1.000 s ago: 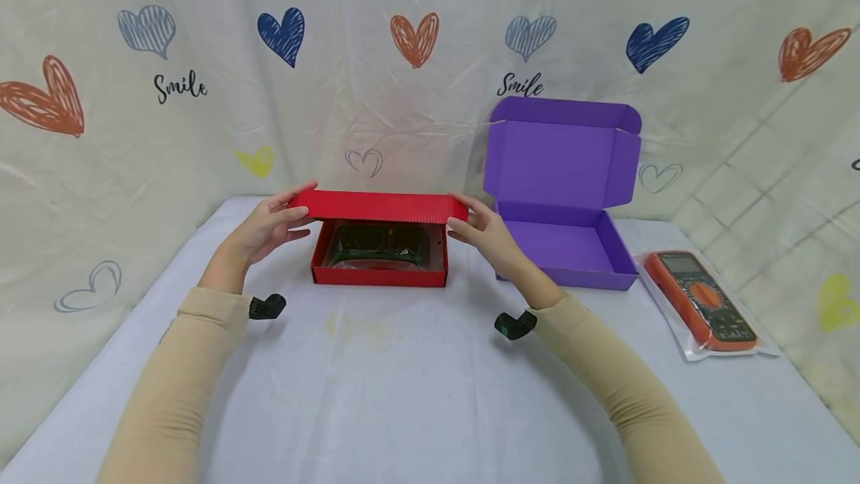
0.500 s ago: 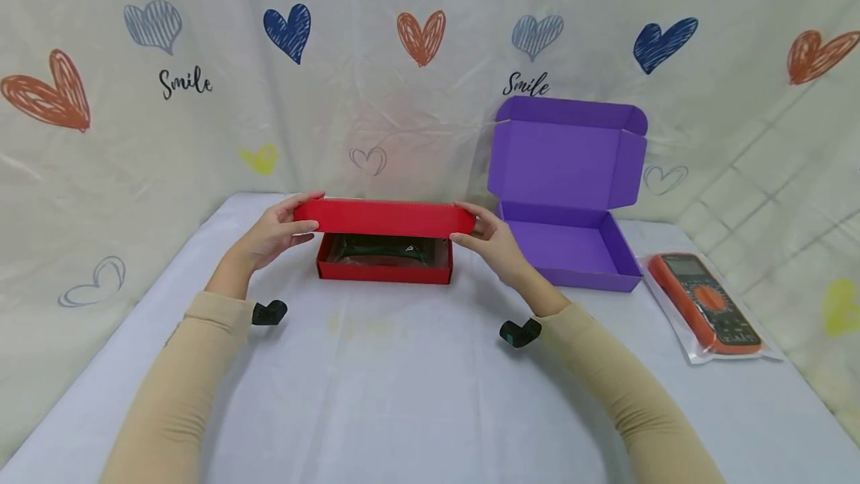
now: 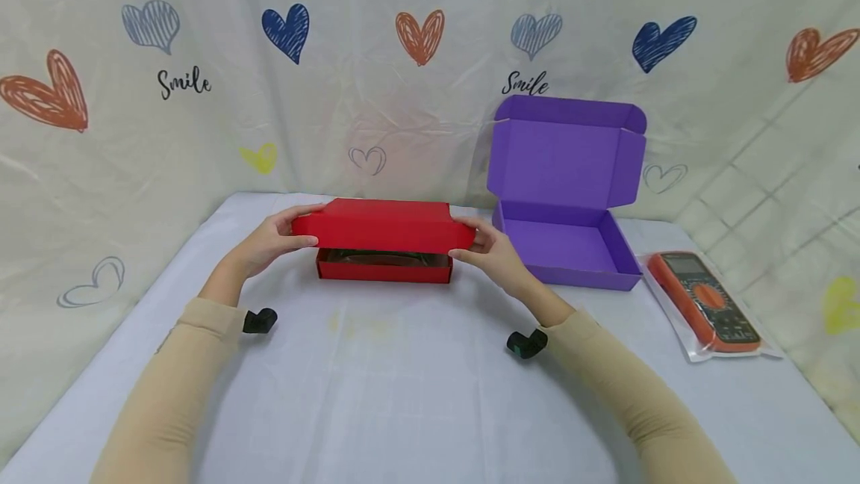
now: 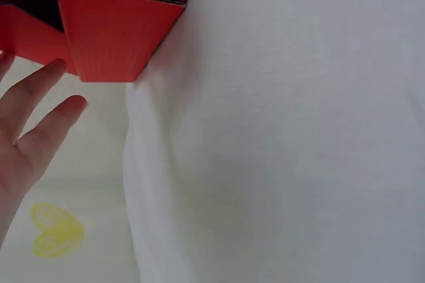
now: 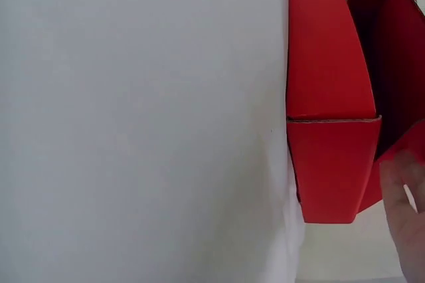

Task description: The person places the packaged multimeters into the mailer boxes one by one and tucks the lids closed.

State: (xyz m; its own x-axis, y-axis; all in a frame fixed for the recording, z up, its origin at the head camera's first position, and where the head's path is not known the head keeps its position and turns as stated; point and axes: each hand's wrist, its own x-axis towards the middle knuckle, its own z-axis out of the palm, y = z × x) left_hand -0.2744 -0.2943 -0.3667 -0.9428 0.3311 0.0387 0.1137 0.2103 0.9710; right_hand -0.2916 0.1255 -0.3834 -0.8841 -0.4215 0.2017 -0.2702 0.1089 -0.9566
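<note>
In the head view a red cardboard box [image 3: 383, 272] sits near the back of the table with its lid [image 3: 383, 226] tilted low over it. My left hand [image 3: 267, 245] holds the lid's left end, thumb in front and fingers behind. At the other end my right hand [image 3: 496, 254] grips the lid the same way. Through the narrow gap shows a dark object [image 3: 383, 258] in clear plastic, mostly hidden. Both wrist views catch the box's side wall [image 4: 119, 37] and the part-raised lid [image 5: 405, 57]; fingers spread beside it in the left one.
To the right of the red box stands a purple box [image 3: 567, 245] with its lid up. Farther right lies an orange and black multimeter [image 3: 705, 301] in a clear bag. A patterned curtain [image 3: 430, 110] hangs behind the table [image 3: 403, 394].
Both hands have swung the red lid forward and down, its top face now showing. The gap above the box has narrowed and hides most of the dark object.
</note>
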